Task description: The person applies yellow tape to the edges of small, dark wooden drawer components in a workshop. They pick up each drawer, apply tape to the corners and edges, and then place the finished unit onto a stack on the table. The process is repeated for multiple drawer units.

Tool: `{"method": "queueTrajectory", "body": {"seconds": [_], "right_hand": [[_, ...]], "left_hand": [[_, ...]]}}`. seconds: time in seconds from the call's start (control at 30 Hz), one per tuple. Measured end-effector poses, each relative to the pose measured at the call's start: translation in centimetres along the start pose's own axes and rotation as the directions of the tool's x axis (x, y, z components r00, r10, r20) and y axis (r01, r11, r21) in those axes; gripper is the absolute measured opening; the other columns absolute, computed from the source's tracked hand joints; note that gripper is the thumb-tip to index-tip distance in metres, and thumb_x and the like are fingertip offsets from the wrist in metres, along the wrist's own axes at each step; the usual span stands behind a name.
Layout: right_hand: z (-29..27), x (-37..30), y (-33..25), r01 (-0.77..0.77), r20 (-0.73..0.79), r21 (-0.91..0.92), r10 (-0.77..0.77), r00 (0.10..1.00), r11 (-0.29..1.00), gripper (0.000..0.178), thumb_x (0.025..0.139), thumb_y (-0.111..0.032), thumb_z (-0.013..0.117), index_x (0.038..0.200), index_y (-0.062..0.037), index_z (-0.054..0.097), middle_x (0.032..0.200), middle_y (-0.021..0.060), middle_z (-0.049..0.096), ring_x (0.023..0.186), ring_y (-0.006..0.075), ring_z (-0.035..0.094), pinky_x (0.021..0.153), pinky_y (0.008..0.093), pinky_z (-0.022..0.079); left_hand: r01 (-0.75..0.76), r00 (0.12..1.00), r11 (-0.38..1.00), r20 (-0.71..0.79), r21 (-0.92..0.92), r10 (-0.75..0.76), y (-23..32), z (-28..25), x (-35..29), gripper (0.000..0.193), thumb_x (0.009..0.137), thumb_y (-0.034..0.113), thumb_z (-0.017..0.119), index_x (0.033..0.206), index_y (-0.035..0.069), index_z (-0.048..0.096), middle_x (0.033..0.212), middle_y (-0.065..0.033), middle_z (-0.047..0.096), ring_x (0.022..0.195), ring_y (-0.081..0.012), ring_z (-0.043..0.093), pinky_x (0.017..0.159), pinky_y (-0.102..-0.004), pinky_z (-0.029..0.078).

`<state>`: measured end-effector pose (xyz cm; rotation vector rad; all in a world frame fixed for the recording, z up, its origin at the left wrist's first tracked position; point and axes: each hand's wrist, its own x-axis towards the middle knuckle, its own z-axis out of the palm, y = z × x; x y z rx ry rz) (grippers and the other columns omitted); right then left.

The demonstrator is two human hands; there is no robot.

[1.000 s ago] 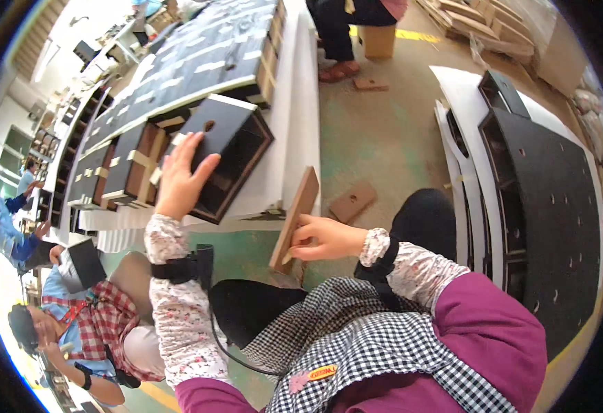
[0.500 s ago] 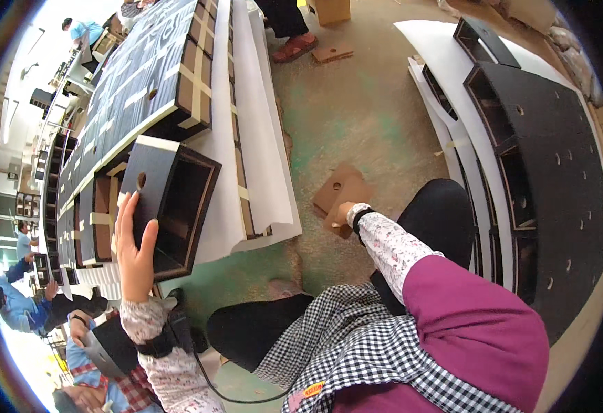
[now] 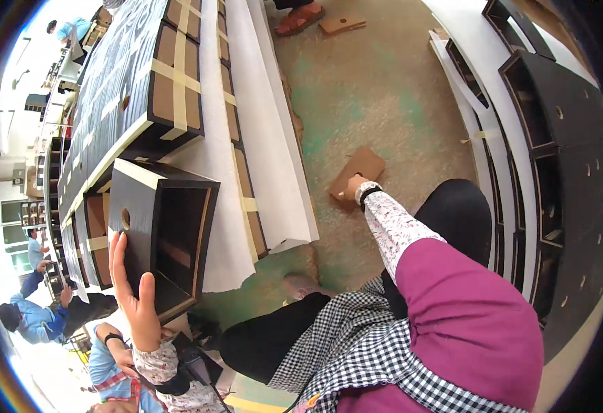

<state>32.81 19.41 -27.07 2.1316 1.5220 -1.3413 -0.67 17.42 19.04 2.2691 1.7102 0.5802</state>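
My left hand (image 3: pixel 134 297) lies open against the side of a black wooden box (image 3: pixel 137 196), near a round hole in that side. The box is open at the end facing me, and a strip of pale tape runs along its top edge. Down on the floor, my right hand (image 3: pixel 355 187) grips a brown rectangular board (image 3: pixel 369 165) near its left end. Part of the board is hidden under the hand. Whether other boards lie under it cannot be made out.
Black boxes with brown panels and pale tape (image 3: pixel 177 79) are stacked at the left on white sheeting (image 3: pixel 281 138). More black boxes (image 3: pixel 570 179) stand at the right. Another brown board (image 3: pixel 342 25) lies by a person's shoe (image 3: pixel 300 19). Co-workers (image 3: pixel 33 320) are at the left.
The brown boards at my right hand, fanned apart before, now appear as one. My left hand stays on the black box, which sits lower in the view as the head view has shifted.
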Motion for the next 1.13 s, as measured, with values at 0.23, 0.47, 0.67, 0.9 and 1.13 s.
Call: {"method": "queueTrajectory", "body": {"seconds": [0.23, 0.47, 0.67, 0.9, 1.13], "right_hand": [[-0.7, -1.3, -1.2, 0.472, 0.055, -0.45, -0.504, 0.862, 0.758, 0.034, 0.093, -0.029, 0.046, 0.106, -0.0069, 0.067, 0.107, 0.0168, 0.065, 0.101, 0.0333, 0.061, 0.086, 0.0417, 0.05], [-0.8, -3.2, -3.8, 0.407, -0.227, 0.393, -0.342, 0.912, 0.825, 0.027, 0.09, -0.016, 0.048, 0.104, 0.0026, 0.062, 0.081, 0.0155, 0.064, 0.076, 0.0271, 0.062, 0.065, 0.039, 0.048], [-3.5, -4.5, -5.5, 0.322, -0.102, 0.768, -0.391, 0.915, 0.554, 0.037, 0.091, -0.017, 0.044, 0.123, -0.0014, 0.054, 0.08, 0.0037, 0.057, 0.056, 0.0117, 0.047, 0.048, 0.0258, 0.038], [-8.8, -16.5, -10.1, 0.45, -0.218, 0.74, -0.455, 0.863, 0.499, 0.035, 0.093, -0.033, 0.047, 0.103, -0.0037, 0.063, 0.062, -0.0051, 0.037, 0.051, 0.0067, 0.032, 0.046, 0.025, 0.027], [-9.7, -20.5, -9.7, 0.558, -0.287, 0.631, -0.507, 0.813, 0.539, 0.035, 0.092, -0.032, 0.053, 0.113, -0.0041, 0.059, 0.062, -0.0096, 0.041, 0.049, 0.0018, 0.036, 0.044, 0.0205, 0.027]], "left_hand": [[-0.028, 0.999, 0.999, -0.022, 0.022, 0.028, 0.2, -0.4, -0.3, 0.06, 0.084, 0.033, 0.059, 0.134, 0.003, 0.045, 0.141, -0.0152, 0.041, 0.132, -0.0293, 0.036, 0.11, -0.0387, 0.023], [-0.101, 0.986, 0.992, -0.122, 0.077, 0.11, -0.4, -0.6, -0.8, 0.056, 0.082, 0.032, 0.068, 0.128, 0.005, 0.051, 0.135, -0.0166, 0.047, 0.125, -0.0319, 0.043, 0.106, -0.0392, 0.031], [-0.152, 0.967, 0.975, -0.179, 0.162, 0.18, -1.5, -0.2, -0.6, 0.064, 0.083, 0.055, 0.056, 0.128, 0.008, 0.052, 0.134, -0.0167, 0.048, 0.124, -0.035, 0.043, 0.106, -0.0433, 0.029], [-0.044, 0.982, 0.986, -0.175, 0.163, 0.073, -0.7, 0.3, -1.6, 0.07, 0.084, 0.064, 0.049, 0.132, 0.012, 0.049, 0.141, -0.0141, 0.042, 0.132, -0.0318, 0.036, 0.112, -0.0438, 0.02], [-0.005, 0.991, 0.996, -0.134, 0.09, 0.017, -1.2, 0.6, -1.7, 0.072, 0.084, 0.064, 0.049, 0.134, 0.013, 0.046, 0.144, -0.0149, 0.038, 0.136, -0.03, 0.029, 0.114, -0.0444, 0.015]]}}
